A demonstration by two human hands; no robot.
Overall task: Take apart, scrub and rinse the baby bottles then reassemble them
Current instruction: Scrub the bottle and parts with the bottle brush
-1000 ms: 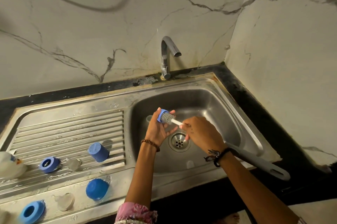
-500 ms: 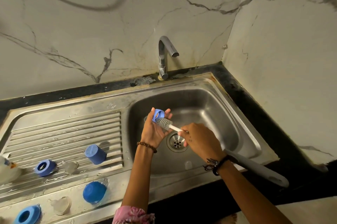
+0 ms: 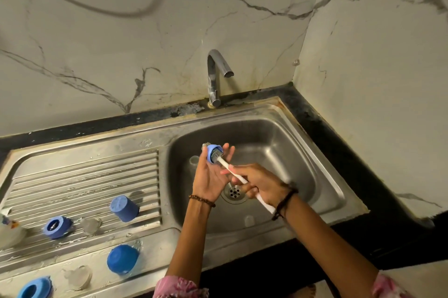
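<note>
1. Over the sink (image 3: 322, 171), the left hand (image 3: 209, 177) holds a blue ring (image 3: 213, 152) at its fingertips, palm up, fingers curled round the ring's edge.
2. The right hand (image 3: 260, 185) grips the white handle of the brush (image 3: 226, 165), fist closed on it.
3. What has changed: a second ago the bristles sat at the ring's mouth; now the brush head has gone through, and a tuft of bristles pokes out on the far side. The right hand has also slid back along the handle, so more of it shows.
4. Both hands have risen slightly toward the back of the basin, under the tap (image 3: 215, 74), which shows no running water.
5. Meaning for the task: the scrub of this ring looks well under way, inside surface reached. It seems to want rinsing next.
6. On the drainer at the worktop's left end lie other parts, apart from each other: a cap (image 3: 124, 208), a second ring (image 3: 57, 227), a dome cap (image 3: 122, 259), a third ring (image 3: 35, 288) at the front edge, and clear teats (image 3: 90, 225).
7. Reassembly has not begun, I judge.
</note>
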